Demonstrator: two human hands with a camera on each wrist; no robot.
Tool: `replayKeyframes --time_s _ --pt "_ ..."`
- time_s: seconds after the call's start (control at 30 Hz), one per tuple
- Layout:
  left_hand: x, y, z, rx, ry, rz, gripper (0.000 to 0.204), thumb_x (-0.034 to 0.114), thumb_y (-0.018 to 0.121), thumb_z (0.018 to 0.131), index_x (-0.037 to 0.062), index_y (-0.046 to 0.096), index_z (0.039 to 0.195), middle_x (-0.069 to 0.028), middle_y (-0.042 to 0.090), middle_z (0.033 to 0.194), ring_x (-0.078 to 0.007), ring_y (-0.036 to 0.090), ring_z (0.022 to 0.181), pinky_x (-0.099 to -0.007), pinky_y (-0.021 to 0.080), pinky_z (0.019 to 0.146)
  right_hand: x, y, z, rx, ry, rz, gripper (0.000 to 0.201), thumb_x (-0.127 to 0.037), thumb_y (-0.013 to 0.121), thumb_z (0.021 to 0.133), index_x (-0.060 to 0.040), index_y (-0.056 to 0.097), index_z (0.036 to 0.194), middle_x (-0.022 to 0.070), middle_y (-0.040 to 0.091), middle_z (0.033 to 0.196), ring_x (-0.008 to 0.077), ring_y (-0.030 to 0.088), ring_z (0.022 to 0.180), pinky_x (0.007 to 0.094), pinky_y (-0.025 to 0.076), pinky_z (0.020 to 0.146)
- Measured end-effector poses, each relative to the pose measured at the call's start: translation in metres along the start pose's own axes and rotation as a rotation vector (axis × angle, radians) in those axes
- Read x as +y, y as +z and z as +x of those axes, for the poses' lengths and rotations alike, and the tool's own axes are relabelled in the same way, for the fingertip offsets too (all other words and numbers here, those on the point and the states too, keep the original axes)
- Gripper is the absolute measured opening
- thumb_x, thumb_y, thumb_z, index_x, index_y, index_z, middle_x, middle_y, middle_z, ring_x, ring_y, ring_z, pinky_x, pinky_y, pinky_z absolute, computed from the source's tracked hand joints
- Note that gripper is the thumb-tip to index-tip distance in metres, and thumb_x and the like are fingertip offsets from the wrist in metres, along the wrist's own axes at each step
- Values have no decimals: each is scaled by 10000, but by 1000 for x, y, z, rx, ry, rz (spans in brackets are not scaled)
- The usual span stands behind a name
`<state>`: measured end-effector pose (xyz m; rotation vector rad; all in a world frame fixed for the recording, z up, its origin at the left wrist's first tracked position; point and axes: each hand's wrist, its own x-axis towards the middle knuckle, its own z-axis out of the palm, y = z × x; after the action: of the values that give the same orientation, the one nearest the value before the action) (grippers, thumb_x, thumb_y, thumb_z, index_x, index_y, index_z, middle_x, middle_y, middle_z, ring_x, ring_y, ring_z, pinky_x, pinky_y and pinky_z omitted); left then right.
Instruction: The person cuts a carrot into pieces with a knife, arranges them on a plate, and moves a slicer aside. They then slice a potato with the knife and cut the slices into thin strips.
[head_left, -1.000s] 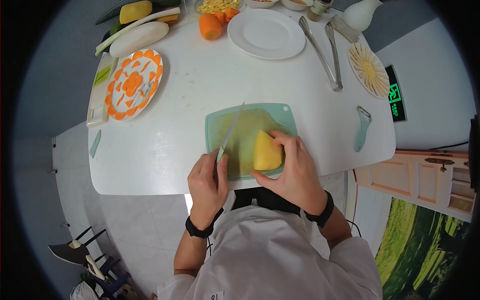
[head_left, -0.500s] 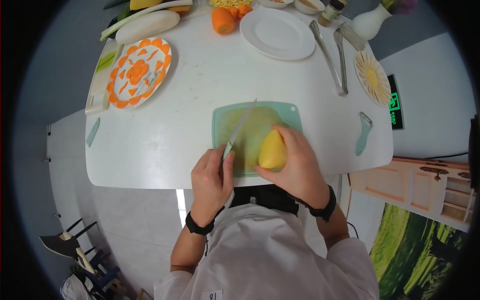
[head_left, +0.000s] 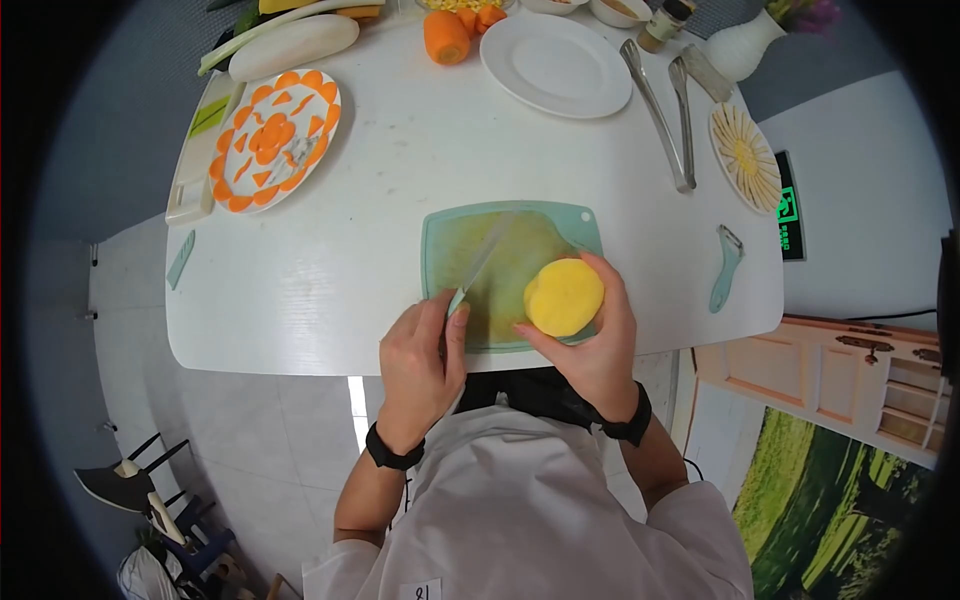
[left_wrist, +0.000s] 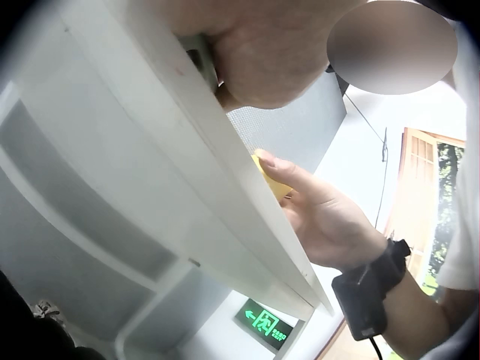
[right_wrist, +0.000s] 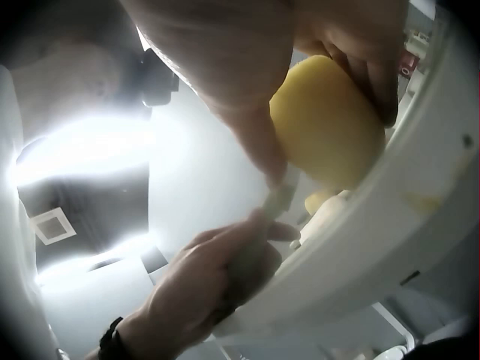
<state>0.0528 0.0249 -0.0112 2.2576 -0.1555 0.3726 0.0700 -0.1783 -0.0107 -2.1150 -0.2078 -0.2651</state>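
A yellow potato-like piece point(head_left: 564, 297) is held by my right hand point(head_left: 600, 350) over the right part of the green cutting board point(head_left: 450, 235), its round flat face turned up. My left hand point(head_left: 418, 362) grips the handle of a knife point(head_left: 484, 254), whose blade points up and to the right across the board's left half. In the right wrist view the yellow piece point(right_wrist: 326, 124) lies between thumb and fingers of the right hand point(right_wrist: 232, 67), with the left hand point(right_wrist: 210, 281) beyond. The left wrist view shows just an edge of the piece point(left_wrist: 276, 184).
An oval plate of carrot shapes point(head_left: 330, 132), a white radish point(head_left: 295, 48) and a carrot point(head_left: 446, 38) stand at the back left. A white plate point(head_left: 556, 66), tongs point(head_left: 686, 130) and a plate of pale slices point(head_left: 745, 158) lie behind; a peeler point(head_left: 724, 268) is at right.
The right hand has turned the yellow piece so its flat round face shows upward, and moved it slightly right. The left hand with the knife has barely moved over the last half second.
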Motion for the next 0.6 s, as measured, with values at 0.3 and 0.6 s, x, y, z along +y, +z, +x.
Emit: replayKeyframes --time_s 0.3,0.6 --pt "33 -7 -22 -193 -12 33 163 84 623 963 -2 546 1077 -153 597 677 -349 591 530 -427 467 492 3 -2 -5 53 -33 -65 971 -329 984 614 6 448 1352 188 615 1219 354 637 1098 424 526 926" --pt "44 -12 -27 -303 20 89 142 80 602 978 2 513 1055 -130 597 666 -330 598 519 -418 471 469 13 -3 0 17 -16 150 874 -293 971 647 7 500 1319 179 621 1196 331 651 1064 411 544 889"
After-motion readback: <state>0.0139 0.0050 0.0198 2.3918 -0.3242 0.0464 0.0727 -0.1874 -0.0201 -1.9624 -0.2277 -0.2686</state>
